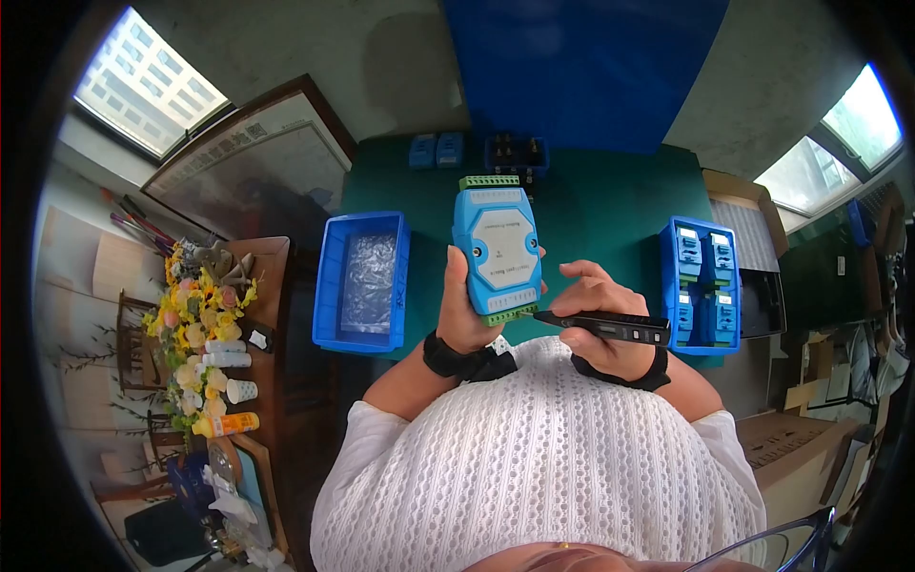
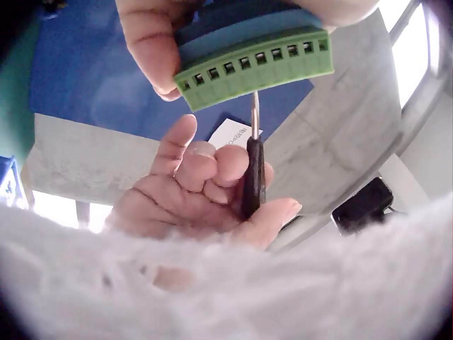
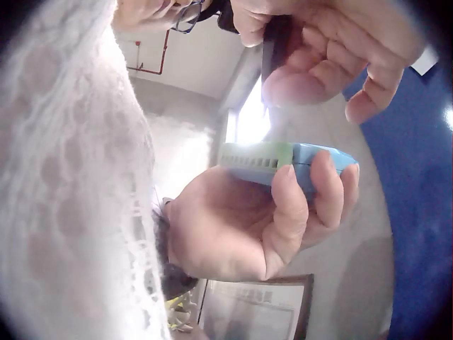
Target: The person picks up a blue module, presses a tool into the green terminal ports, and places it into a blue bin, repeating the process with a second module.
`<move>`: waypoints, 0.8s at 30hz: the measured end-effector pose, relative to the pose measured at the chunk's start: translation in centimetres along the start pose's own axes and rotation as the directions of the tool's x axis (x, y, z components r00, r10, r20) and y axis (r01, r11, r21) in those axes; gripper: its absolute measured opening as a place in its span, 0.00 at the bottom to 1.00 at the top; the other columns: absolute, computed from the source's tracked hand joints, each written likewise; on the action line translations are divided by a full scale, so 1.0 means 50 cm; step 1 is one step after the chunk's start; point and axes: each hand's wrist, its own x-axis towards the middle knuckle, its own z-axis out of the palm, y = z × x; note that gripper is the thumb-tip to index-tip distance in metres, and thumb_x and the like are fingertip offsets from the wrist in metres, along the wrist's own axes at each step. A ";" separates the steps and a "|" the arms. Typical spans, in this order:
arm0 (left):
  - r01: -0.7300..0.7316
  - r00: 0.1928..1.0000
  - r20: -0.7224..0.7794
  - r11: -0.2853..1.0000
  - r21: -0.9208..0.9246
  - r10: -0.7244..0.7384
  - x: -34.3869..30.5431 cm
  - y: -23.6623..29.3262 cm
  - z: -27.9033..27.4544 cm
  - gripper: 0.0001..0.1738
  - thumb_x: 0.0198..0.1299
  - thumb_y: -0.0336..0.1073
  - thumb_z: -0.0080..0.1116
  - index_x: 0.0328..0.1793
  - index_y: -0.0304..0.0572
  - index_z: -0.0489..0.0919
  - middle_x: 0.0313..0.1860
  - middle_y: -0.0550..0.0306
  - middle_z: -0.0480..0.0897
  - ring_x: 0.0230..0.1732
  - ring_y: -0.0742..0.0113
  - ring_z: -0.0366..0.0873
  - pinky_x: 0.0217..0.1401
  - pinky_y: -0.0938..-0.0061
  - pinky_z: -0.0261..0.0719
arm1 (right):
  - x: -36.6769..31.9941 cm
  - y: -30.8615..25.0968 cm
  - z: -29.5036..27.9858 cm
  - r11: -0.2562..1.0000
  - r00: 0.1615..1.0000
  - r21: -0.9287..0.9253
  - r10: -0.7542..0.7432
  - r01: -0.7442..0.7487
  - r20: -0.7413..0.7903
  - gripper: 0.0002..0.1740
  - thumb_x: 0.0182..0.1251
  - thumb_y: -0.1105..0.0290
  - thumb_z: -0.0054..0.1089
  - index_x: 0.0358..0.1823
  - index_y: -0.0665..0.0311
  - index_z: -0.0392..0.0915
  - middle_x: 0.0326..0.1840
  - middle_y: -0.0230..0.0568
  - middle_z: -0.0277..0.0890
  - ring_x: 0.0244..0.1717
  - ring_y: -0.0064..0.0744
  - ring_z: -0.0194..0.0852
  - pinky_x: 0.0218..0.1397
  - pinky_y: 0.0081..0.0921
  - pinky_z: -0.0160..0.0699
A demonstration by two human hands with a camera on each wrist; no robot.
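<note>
My left hand [image 1: 462, 310] grips a blue terminal module [image 1: 503, 238] by its sides, its pale labelled face turned up. Green terminal blocks run along both short ends; the near block [image 2: 256, 67] shows a row of square openings in the left wrist view. In my right hand [image 1: 610, 296] is a black pen-shaped electric screwdriver [image 1: 624, 328], pinched between thumb and fingers. Its metal shaft [image 2: 255, 117] reaches up to the near block, where the block hides the tip. The right wrist view shows the left fingers curled round the module [image 3: 322, 157] from below.
A blue bin [image 1: 324, 276] with clear plastic bags stands to the left. Another blue bin [image 1: 730, 286] on the right holds several blue modules. At the back of the green table [image 1: 591, 210] lie two blue pieces [image 1: 437, 151] and a bin of black parts [image 1: 543, 157].
</note>
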 end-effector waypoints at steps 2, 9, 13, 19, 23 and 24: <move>-0.001 1.000 0.005 1.000 -0.008 0.001 0.000 -0.001 -0.001 0.44 0.59 0.71 0.33 0.66 0.40 0.60 0.54 0.45 0.73 0.47 0.58 0.78 0.46 0.64 0.80 | 0.000 0.000 0.000 1.000 1.000 -0.011 0.006 -0.006 0.010 0.16 0.54 0.60 0.67 0.34 0.64 0.76 0.29 0.36 0.78 0.29 0.31 0.78 0.58 0.41 0.67; 0.006 1.000 0.030 1.000 -0.008 -0.006 -0.001 -0.001 -0.003 0.44 0.59 0.71 0.32 0.67 0.40 0.59 0.55 0.45 0.72 0.50 0.58 0.76 0.49 0.63 0.79 | 0.001 -0.004 0.002 1.000 1.000 0.021 -0.018 0.018 0.005 0.15 0.56 0.59 0.66 0.34 0.63 0.75 0.30 0.35 0.78 0.30 0.31 0.78 0.59 0.41 0.67; 0.009 1.000 -0.001 1.000 0.015 -0.009 -0.002 -0.001 0.000 0.44 0.59 0.71 0.32 0.67 0.40 0.59 0.55 0.45 0.72 0.50 0.57 0.76 0.49 0.62 0.79 | 0.003 -0.004 0.005 1.000 0.999 -0.001 -0.017 0.017 0.027 0.15 0.57 0.58 0.65 0.34 0.62 0.75 0.29 0.36 0.78 0.31 0.31 0.78 0.59 0.42 0.67; -0.004 1.000 0.022 0.999 0.049 0.003 -0.002 0.000 -0.004 0.45 0.59 0.71 0.32 0.67 0.40 0.58 0.56 0.45 0.71 0.52 0.57 0.75 0.50 0.61 0.78 | 0.003 -0.008 0.006 0.999 0.999 0.000 -0.034 0.034 0.016 0.15 0.58 0.57 0.63 0.33 0.62 0.74 0.29 0.36 0.78 0.30 0.31 0.78 0.58 0.42 0.68; 0.004 1.000 -0.001 0.999 0.051 -0.004 -0.004 -0.003 -0.001 0.45 0.59 0.71 0.33 0.67 0.41 0.58 0.56 0.45 0.71 0.52 0.57 0.74 0.51 0.61 0.78 | 0.002 -0.005 0.009 0.999 0.999 -0.006 -0.048 0.048 0.021 0.16 0.58 0.57 0.63 0.33 0.62 0.74 0.29 0.36 0.78 0.30 0.31 0.78 0.59 0.42 0.68; 0.002 1.000 0.000 0.999 0.051 -0.002 -0.004 -0.002 -0.001 0.45 0.58 0.71 0.33 0.67 0.41 0.58 0.57 0.45 0.71 0.53 0.57 0.74 0.52 0.61 0.78 | 0.003 -0.006 0.009 0.999 0.999 -0.010 -0.039 0.039 0.025 0.16 0.58 0.57 0.63 0.33 0.62 0.74 0.29 0.36 0.78 0.30 0.31 0.78 0.59 0.42 0.68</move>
